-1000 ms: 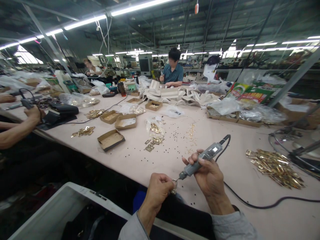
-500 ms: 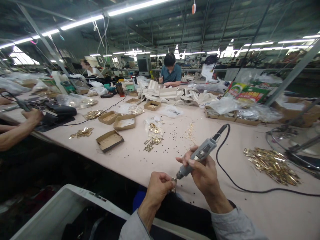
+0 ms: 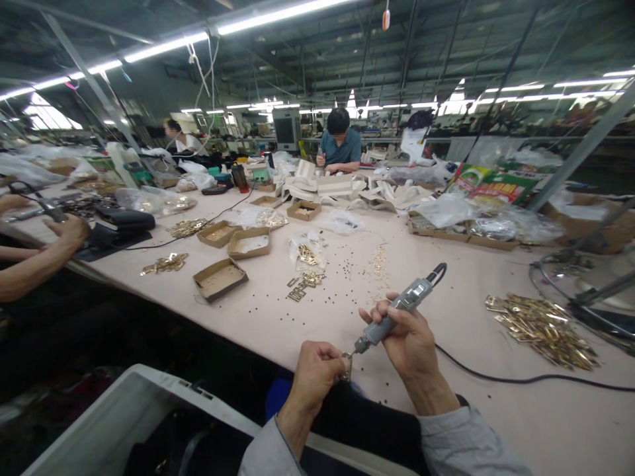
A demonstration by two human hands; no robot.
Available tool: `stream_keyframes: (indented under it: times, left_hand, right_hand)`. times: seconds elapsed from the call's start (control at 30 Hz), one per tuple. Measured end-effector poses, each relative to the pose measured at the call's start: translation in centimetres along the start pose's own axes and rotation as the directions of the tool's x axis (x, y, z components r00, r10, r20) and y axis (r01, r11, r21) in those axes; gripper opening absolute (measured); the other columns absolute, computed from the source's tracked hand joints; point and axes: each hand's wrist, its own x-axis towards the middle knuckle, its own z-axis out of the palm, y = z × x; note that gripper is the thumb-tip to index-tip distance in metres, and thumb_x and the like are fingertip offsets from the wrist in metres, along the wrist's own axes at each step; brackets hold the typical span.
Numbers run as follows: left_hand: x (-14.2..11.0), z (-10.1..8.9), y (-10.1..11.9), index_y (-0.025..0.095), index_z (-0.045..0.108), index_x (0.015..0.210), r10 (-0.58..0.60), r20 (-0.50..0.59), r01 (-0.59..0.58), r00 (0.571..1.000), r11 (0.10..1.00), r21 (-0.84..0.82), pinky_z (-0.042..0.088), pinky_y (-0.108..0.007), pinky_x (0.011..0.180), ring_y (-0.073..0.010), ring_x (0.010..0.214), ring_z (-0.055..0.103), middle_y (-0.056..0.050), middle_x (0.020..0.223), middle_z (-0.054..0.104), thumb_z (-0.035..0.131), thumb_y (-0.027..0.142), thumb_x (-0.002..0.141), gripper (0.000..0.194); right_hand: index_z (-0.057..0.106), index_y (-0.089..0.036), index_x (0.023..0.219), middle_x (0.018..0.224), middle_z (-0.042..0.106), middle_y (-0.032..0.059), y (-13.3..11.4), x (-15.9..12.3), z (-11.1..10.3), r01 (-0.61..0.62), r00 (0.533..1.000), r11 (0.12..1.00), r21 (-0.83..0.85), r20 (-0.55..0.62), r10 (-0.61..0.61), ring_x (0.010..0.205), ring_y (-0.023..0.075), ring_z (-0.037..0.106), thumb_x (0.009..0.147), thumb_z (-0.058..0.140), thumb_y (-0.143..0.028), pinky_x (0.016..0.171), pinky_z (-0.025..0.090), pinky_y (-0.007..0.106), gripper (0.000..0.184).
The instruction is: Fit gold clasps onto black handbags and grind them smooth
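Note:
My left hand [image 3: 313, 374] is closed in a pinch on a small gold metal fitting [image 3: 346, 367] at the near edge of the pink table [image 3: 278, 317]. My right hand [image 3: 409, 340] is wrapped round a grey corded electric screwdriver [image 3: 397, 314], whose tip rests on the fitting. Its black cord [image 3: 501, 378] trails off to the right across the table.
A heap of gold fittings [image 3: 543, 329] lies at the right. More fittings [image 3: 303, 285], tiny screws and open cardboard boxes [image 3: 219, 279] sit in the middle. A white bin [image 3: 114, 423] is below left. A co-worker's arms [image 3: 34, 258] reach in at left; another person [image 3: 340, 145] sits across.
My right hand tilted the screwdriver up and then lowered it again onto the fitting; the cord looped up and dropped back flat. My left hand stayed put.

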Motion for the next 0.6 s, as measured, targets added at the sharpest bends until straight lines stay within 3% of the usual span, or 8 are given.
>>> stream_keyframes:
  times: [0.6]
  left_hand:
    - [0.3,0.1,-0.2,0.012,0.068,0.052,-0.008,-0.037,0.01,0.999,0.997,0.073,0.018,-0.022,0.043,-0.0057,0.036,0.034,-0.002,0.042,0.058,0.071,0.019,0.053,0.007]
  right_hand:
    - [0.06,-0.027,0.108,0.078,0.063,-0.003,-0.3,-1.3,1.1,0.113,0.991,0.989,-0.098,0.087,-0.104,0.075,0.0176,0.062,0.08,0.074,-0.02,0.101,0.051,0.056,0.032]
